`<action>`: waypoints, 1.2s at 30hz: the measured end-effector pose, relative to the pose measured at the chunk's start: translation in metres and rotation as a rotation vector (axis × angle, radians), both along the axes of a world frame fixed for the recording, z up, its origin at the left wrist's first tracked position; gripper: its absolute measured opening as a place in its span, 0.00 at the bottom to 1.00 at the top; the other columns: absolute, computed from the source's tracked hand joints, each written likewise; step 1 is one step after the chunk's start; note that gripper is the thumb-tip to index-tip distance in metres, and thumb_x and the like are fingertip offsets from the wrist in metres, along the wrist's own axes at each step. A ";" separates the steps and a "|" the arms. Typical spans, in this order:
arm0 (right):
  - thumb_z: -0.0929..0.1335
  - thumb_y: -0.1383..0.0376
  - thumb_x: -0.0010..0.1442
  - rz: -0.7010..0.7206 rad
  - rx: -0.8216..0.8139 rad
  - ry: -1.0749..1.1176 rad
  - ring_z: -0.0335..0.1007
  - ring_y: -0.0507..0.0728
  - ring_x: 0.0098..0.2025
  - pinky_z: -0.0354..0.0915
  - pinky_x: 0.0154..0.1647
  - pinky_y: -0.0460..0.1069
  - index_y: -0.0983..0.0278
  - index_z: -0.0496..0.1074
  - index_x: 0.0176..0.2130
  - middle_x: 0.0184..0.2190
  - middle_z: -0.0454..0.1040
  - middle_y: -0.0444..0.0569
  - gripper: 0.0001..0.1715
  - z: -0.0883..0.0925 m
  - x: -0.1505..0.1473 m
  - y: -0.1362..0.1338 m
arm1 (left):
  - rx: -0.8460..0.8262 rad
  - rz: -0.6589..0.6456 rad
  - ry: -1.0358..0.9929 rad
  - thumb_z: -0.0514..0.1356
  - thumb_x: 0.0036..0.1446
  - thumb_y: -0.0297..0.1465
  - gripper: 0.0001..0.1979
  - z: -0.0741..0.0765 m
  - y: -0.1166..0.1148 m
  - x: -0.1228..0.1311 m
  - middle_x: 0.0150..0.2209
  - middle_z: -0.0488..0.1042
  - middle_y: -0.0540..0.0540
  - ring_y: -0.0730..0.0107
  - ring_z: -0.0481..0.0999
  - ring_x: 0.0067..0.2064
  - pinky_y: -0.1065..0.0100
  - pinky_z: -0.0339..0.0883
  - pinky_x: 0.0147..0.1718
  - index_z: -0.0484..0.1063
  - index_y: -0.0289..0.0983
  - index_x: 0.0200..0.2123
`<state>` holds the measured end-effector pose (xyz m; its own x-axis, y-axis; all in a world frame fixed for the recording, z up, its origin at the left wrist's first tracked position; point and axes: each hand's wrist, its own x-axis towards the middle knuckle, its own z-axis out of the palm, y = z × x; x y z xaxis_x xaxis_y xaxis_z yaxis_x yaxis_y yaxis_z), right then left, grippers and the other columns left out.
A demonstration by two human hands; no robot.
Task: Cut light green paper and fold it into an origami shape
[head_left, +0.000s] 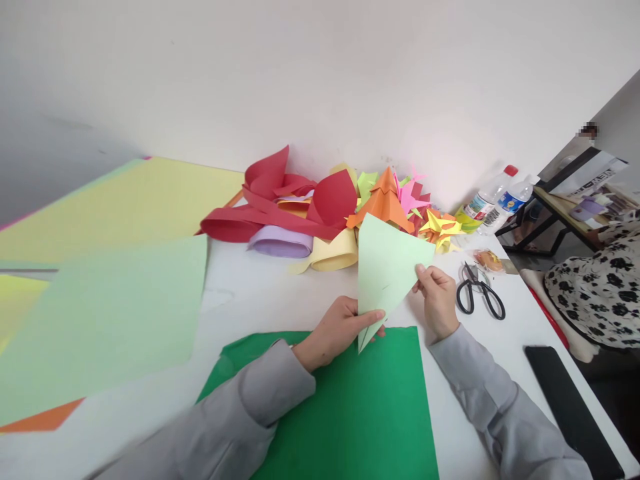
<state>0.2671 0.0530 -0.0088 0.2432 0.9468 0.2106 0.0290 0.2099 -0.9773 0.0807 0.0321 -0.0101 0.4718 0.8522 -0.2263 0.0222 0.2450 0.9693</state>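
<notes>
A pale green paper (390,260), folded to a kite-like shape with a point at the bottom, is held up between both hands. My left hand (343,327) pinches it near the lower point, thumb across the front and fingers partly hidden behind. At its right edge, my right hand (436,293) grips the paper between thumb and fingers. Beneath the hands lies a dark green sheet (350,413) on the white table (235,303). Black-handled scissors (480,293) rest to the right of my right hand.
Red paper loops (270,207), an orange folded paper (385,203) and yellow paper stars (440,227) stand against the wall. Large pale green sheets (125,320) cover the left. Two bottles (493,197) stand back right, a black slab (570,407) lies front right. A person (595,287) sits at far right.
</notes>
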 end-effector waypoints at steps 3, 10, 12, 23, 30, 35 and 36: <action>0.71 0.55 0.52 -0.034 0.018 0.062 0.58 0.50 0.21 0.56 0.27 0.46 0.63 0.65 0.16 0.15 0.64 0.41 0.22 -0.002 0.005 0.005 | 0.021 -0.037 0.013 0.62 0.47 0.43 0.19 0.002 0.000 -0.001 0.19 0.74 0.45 0.72 0.67 0.21 0.72 0.60 0.21 0.77 0.32 0.19; 0.68 0.47 0.53 0.081 -0.058 0.146 0.60 0.51 0.20 0.58 0.23 0.47 0.63 0.67 0.18 0.15 0.66 0.43 0.25 -0.003 -0.001 0.004 | 0.005 -0.006 -0.005 0.62 0.47 0.43 0.18 0.001 0.000 0.000 0.20 0.74 0.44 0.69 0.69 0.22 0.70 0.63 0.22 0.76 0.32 0.19; 0.71 0.49 0.49 0.179 -0.108 0.044 0.60 0.50 0.20 0.58 0.23 0.46 0.64 0.67 0.18 0.15 0.67 0.43 0.24 -0.002 -0.006 -0.001 | -0.037 0.050 -0.035 0.63 0.45 0.42 0.17 0.000 0.000 0.001 0.20 0.75 0.44 0.69 0.70 0.21 0.70 0.63 0.22 0.76 0.32 0.20; 0.71 0.51 0.50 0.359 -0.194 -0.074 0.61 0.49 0.18 0.56 0.20 0.45 0.63 0.65 0.19 0.16 0.69 0.41 0.22 -0.001 -0.019 -0.014 | -0.103 0.163 -0.113 0.66 0.43 0.42 0.17 -0.001 -0.001 0.003 0.22 0.76 0.44 0.69 0.71 0.22 0.68 0.66 0.23 0.76 0.31 0.23; 0.70 0.50 0.51 0.425 -0.226 -0.123 0.65 0.52 0.20 0.59 0.20 0.46 0.62 0.63 0.21 0.16 0.70 0.43 0.22 -0.008 -0.022 -0.017 | -0.070 0.177 -0.108 0.66 0.43 0.42 0.18 -0.007 0.000 0.003 0.20 0.75 0.45 0.70 0.71 0.22 0.69 0.65 0.22 0.76 0.30 0.21; 0.69 0.47 0.51 0.438 -0.268 -0.123 0.67 0.51 0.19 0.58 0.20 0.45 0.62 0.62 0.21 0.16 0.71 0.43 0.25 -0.004 -0.025 -0.019 | -0.021 0.186 -0.124 0.65 0.45 0.42 0.18 -0.008 0.000 0.003 0.20 0.75 0.46 0.70 0.71 0.22 0.70 0.65 0.22 0.75 0.31 0.20; 0.70 0.47 0.51 0.449 -0.272 -0.126 0.67 0.51 0.19 0.58 0.20 0.45 0.63 0.62 0.22 0.17 0.71 0.43 0.25 -0.003 -0.026 -0.020 | -0.007 0.190 -0.127 0.65 0.45 0.43 0.18 -0.008 0.000 0.003 0.19 0.74 0.46 0.70 0.71 0.21 0.70 0.64 0.22 0.75 0.32 0.20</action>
